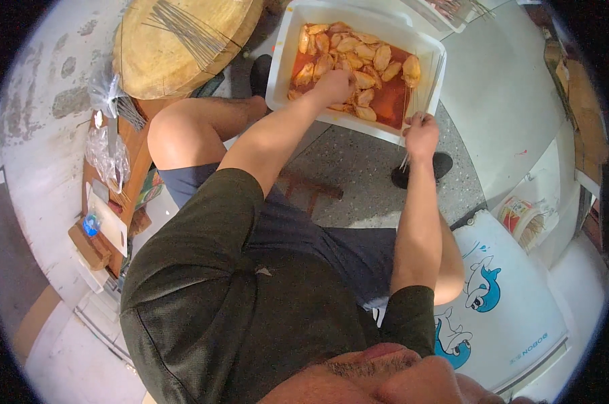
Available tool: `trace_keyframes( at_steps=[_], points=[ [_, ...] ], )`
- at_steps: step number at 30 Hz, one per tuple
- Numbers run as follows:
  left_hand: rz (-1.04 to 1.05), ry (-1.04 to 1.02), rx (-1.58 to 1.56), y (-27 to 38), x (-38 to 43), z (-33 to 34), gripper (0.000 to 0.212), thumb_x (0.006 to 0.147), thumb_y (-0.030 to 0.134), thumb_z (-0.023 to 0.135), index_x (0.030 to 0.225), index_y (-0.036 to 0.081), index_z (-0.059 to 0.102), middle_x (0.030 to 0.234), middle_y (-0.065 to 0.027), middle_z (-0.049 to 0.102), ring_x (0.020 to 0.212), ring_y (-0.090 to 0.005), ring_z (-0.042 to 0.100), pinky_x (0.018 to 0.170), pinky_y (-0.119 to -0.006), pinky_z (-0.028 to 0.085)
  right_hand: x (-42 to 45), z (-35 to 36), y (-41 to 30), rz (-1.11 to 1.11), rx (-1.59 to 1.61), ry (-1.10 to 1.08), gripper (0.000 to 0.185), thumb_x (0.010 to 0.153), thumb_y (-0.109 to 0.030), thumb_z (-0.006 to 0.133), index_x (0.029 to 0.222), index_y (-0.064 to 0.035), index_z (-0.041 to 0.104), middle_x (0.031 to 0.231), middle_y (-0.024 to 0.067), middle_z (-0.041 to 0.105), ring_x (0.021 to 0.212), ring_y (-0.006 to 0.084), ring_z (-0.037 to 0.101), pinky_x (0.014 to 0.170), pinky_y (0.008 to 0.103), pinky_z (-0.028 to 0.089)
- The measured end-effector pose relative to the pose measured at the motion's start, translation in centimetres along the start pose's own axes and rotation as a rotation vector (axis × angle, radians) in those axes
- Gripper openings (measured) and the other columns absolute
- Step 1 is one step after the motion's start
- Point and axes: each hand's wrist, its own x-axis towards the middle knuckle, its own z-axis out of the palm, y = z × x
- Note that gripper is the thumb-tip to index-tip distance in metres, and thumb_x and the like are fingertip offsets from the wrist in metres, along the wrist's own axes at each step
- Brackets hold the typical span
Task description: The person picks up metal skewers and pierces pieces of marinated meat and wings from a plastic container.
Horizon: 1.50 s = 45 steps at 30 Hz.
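Note:
A white plastic tub (355, 127) in front of me holds several chicken wings (382, 58) in reddish-orange marinade (388, 106). My left hand (335, 87) reaches over the near rim and down among the wings. Its fingertips are partly hidden, so whether they grip a wing is unclear. At the tub's right near corner, my right hand (420, 134) is closed around a bunch of thin skewers (425, 98). They point away from me along the right wall, their other ends showing below the hand. One wing (411, 70) sits at the upper end of a skewer, seemingly threaded on it.
Bare skewers (188, 33) lie on a round wooden block (153, 65) at the upper left. A wooden bench (140, 166) with plastic bags (107, 156) stands left. On the right are a dolphin-printed white lid (521, 288) and a bucket of sticks (521, 219).

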Motion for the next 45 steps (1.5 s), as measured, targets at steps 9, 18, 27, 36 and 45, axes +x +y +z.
trace_keyframes(
  at_steps=[9, 18, 27, 36, 45],
  points=[
    [-0.012, -0.335, 0.450, 4.1, 0.6, 4.1, 0.025, 0.083, 0.021, 0.049, 0.093, 0.008, 0.068, 0.101, -0.0144, 0.063, 0.094, -0.0282, 0.061, 0.074, -0.041, 0.048, -0.1, -2.7, 0.0, -0.091, -0.431, 0.131, 0.026, 0.089, -0.020, 0.047, 0.094, 0.0036, 0.056, 0.085, 0.0274, 0.061, 0.083, 0.0425, 0.060, 0.073, 0.0454, 0.047],
    [0.112, -0.147, 0.641, 5.7, 0.7, 7.3, 0.026, 0.084, 0.020, 0.049, 0.099, 0.004, 0.064, 0.105, -0.0157, 0.060, 0.102, -0.0304, 0.055, 0.090, -0.045, 0.039, -4.7, -5.3, 1.8, -0.036, 0.053, 0.256, 0.022, 0.090, -0.019, 0.051, 0.094, 0.0023, 0.057, 0.076, 0.0165, 0.063, 0.063, 0.0215, 0.060, 0.058, 0.0334, 0.046],
    [-0.286, -0.056, -0.224, 3.7, -1.2, 2.5, 0.051, 0.074, 0.024, 0.070, 0.115, 0.000, 0.052, 0.101, -0.0157, 0.062, 0.092, -0.0278, 0.060, 0.076, -0.038, 0.049, -9.6, -2.3, 0.3, 0.081, 0.470, -0.024, 0.023, 0.094, -0.018, 0.046, 0.078, -0.0028, 0.052, 0.061, -0.0011, 0.051, 0.051, 0.0046, 0.043, 0.045, 0.0217, 0.034],
    [-0.358, -0.020, -1.258, 3.1, -5.4, -3.9, 0.042, 0.079, 0.005, 0.064, 0.118, 0.003, 0.047, 0.096, -0.0101, 0.059, 0.079, -0.0171, 0.057, 0.065, -0.033, 0.048, -13.4, 1.7, 2.7, 0.222, 0.330, -0.252, 0.019, 0.093, -0.017, 0.049, 0.081, -0.0024, 0.054, 0.062, -0.0002, 0.052, 0.053, 0.0065, 0.044, 0.049, 0.0237, 0.036],
    [-0.322, 0.160, -1.655, 3.3, -6.3, -6.8, 0.034, 0.084, 0.017, 0.063, 0.113, 0.004, 0.050, 0.096, -0.0053, 0.057, 0.083, -0.0154, 0.054, 0.063, -0.032, 0.045, -16.4, 2.6, 3.0, 0.065, 0.366, -0.308, 0.020, 0.093, -0.016, 0.048, 0.084, 0.0017, 0.053, 0.068, 0.0060, 0.058, 0.063, 0.0116, 0.052, 0.059, 0.0271, 0.042]
  ],
)
